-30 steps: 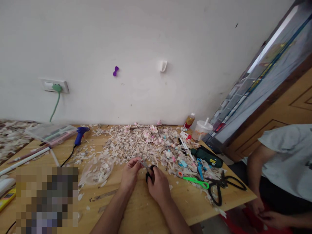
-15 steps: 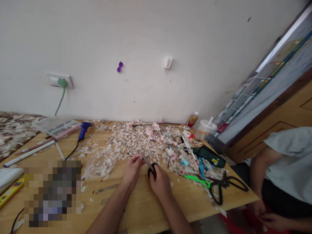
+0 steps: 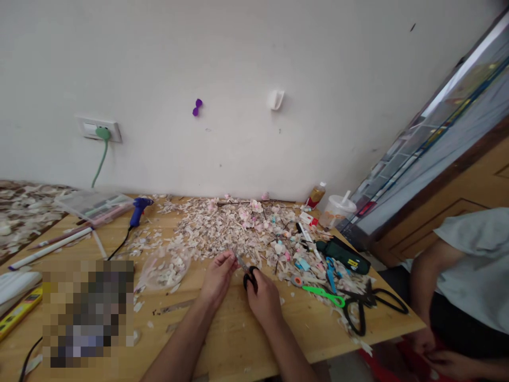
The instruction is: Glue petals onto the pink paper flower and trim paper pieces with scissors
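My right hand (image 3: pixel 262 297) is closed around the black handles of a small pair of scissors (image 3: pixel 242 262), whose blades point up and left toward my other hand. The fingers of my left hand (image 3: pixel 219 273) are pinched together right at the blade tips. Whatever they hold is too small to make out. Both hands are above the front of the wooden table (image 3: pixel 234 329). Just beyond them spreads a heap of pale, petal-like scraps (image 3: pixel 214 233), with pink blossoms (image 3: pixel 254 206) on a thin brown twig at its back.
A blue glue gun (image 3: pixel 139 211) and a clear dish of scraps (image 3: pixel 165 268) are to the left. On the right lie large black scissors (image 3: pixel 361 305), a green-handled tool (image 3: pixel 324 295), a drink cup (image 3: pixel 337 211) and a bottle (image 3: pixel 316 195). Another person (image 3: pixel 469 265) sits at the right.
The whole view has shifted slightly, so things appear a little to the right. My hands keep nearly the same pose, left fingers pinched at the tips of the scissors.
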A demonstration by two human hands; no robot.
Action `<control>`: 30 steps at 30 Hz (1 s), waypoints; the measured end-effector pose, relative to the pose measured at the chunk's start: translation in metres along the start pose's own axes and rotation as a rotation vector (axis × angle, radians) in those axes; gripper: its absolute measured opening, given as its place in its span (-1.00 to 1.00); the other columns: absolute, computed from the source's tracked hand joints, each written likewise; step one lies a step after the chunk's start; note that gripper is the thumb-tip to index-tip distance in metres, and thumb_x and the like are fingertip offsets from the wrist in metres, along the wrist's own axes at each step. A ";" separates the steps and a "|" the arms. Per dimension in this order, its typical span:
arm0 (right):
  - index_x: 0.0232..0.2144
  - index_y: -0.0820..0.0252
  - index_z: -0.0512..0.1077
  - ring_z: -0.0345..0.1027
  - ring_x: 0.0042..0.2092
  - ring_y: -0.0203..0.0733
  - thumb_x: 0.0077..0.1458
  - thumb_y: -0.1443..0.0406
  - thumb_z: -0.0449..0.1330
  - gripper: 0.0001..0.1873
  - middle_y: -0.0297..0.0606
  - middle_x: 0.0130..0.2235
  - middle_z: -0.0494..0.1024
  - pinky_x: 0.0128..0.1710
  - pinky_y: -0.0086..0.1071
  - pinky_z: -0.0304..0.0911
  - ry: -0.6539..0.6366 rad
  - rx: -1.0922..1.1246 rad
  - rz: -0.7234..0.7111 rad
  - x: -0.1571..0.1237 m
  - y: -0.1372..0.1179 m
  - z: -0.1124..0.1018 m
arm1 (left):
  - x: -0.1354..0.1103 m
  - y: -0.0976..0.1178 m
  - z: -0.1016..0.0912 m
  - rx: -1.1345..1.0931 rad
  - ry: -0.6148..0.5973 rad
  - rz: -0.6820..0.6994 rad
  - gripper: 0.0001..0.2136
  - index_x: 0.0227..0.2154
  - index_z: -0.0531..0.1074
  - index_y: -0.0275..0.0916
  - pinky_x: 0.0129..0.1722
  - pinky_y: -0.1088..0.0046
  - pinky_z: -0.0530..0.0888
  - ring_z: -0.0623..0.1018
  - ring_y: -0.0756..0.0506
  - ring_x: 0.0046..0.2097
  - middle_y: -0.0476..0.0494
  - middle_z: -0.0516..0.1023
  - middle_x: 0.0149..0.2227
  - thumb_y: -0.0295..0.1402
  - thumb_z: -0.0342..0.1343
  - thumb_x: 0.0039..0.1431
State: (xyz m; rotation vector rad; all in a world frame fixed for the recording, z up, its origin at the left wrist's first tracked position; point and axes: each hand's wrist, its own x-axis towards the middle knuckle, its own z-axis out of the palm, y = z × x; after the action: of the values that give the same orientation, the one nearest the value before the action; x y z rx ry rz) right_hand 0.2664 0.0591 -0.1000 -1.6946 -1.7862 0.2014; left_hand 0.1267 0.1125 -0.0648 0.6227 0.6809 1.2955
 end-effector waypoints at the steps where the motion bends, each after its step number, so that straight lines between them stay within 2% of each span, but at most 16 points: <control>1: -0.12 0.22 0.44 0.46 -0.15 -0.07 0.19 0.33 0.02 -0.73 -0.13 -0.19 0.57 -0.14 -0.32 0.28 0.001 -0.001 0.000 0.000 0.000 0.000 | 0.000 0.000 0.000 -0.002 0.004 -0.002 -0.76 -0.48 0.55 -0.22 -0.23 0.46 0.41 0.47 -0.01 -0.39 0.02 0.53 -0.47 -0.21 0.41 -0.18; 8: -0.07 0.25 0.45 0.48 -0.12 -0.06 0.23 0.31 -0.03 -0.67 -0.09 -0.12 0.58 -0.11 -0.30 0.31 0.009 0.014 0.010 -0.001 0.004 0.002 | 0.000 0.000 -0.002 -0.023 0.021 -0.028 -0.81 -0.48 0.56 -0.14 -0.23 0.45 0.44 0.47 -0.02 -0.40 0.01 0.53 -0.48 -0.22 0.41 -0.15; 15: -0.02 0.29 0.36 0.42 -0.07 -0.04 0.22 0.27 -0.02 -0.66 -0.03 -0.12 0.53 -0.05 -0.24 0.31 0.123 0.090 -0.014 0.000 0.005 0.004 | 0.001 0.000 -0.002 -0.079 0.035 -0.035 -0.81 -0.44 0.59 -0.17 -0.19 0.45 0.46 0.50 -0.01 -0.35 -0.03 0.60 -0.37 -0.26 0.41 -0.14; 19: 0.00 0.32 0.32 0.38 -0.09 0.01 0.18 0.26 0.02 -0.63 -0.02 -0.15 0.49 -0.07 -0.18 0.30 0.077 0.040 -0.041 0.000 -0.001 0.001 | 0.001 -0.001 -0.003 -0.034 0.007 0.003 -0.79 -0.45 0.59 -0.21 -0.23 0.50 0.46 0.50 0.01 -0.37 -0.01 0.59 -0.41 -0.28 0.43 -0.18; 24: -0.08 0.26 0.36 0.39 -0.10 0.01 0.16 0.27 0.04 -0.70 -0.07 -0.17 0.50 -0.07 -0.19 0.28 -0.005 0.053 -0.006 -0.002 -0.003 -0.001 | 0.002 -0.002 -0.006 -0.022 0.009 0.006 -0.72 -0.38 0.57 -0.22 -0.31 0.52 0.45 0.51 0.03 -0.41 0.00 0.60 -0.41 -0.30 0.44 -0.21; 30: -0.10 0.23 0.38 0.40 -0.09 -0.03 0.16 0.27 0.03 -0.72 -0.09 -0.16 0.52 -0.06 -0.24 0.28 -0.001 0.108 0.001 -0.001 -0.002 -0.003 | 0.002 -0.001 -0.004 -0.044 0.027 0.002 -0.73 -0.45 0.54 -0.27 -0.30 0.51 0.46 0.51 0.03 -0.42 -0.01 0.58 -0.45 -0.30 0.45 -0.23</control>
State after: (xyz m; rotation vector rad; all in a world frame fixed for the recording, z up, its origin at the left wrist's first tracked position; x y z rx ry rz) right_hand 0.2662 0.0569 -0.0968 -1.6190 -1.7433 0.2937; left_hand 0.1246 0.1145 -0.0689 0.5707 0.6720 1.3191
